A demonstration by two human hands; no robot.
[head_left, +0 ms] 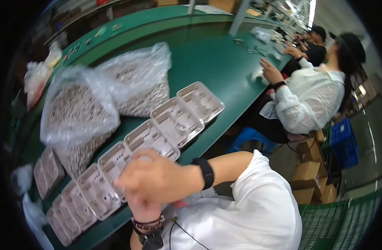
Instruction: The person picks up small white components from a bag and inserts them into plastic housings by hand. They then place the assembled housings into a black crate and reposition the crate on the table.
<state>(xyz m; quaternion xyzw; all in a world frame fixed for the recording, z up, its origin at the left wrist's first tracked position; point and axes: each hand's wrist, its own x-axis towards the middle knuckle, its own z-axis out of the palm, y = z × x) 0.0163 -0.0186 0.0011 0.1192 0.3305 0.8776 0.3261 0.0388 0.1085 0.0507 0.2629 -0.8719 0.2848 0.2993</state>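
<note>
My right hand (pixel 155 177), with a black wristband, is over the near side of a row of light grey plastic housings. Its fingers look curled together, somewhat blurred; anything inside them is hidden. My left hand (pixel 145 208), with a bracelet and dark watch at the wrist, is just below, touching or overlapping the right; its fingers are mostly covered. Beneath and beside both hands lies an open housing (pixel 109 160) with moulded posts inside. Another housing (pixel 100 196) sits to the left, and a larger-looking one (pixel 178 121) farther right; several more continue the row.
Two clear plastic bags (pixel 80 108) of small pale parts stand behind the row. A separate housing (pixel 47 173) sits at the left. The green bench (pixel 203 62) stretches away right, where a co-worker in white (pixel 312 100) sits by a blue stool (pixel 253 139). Cardboard boxes (pixel 309 171) stand at right.
</note>
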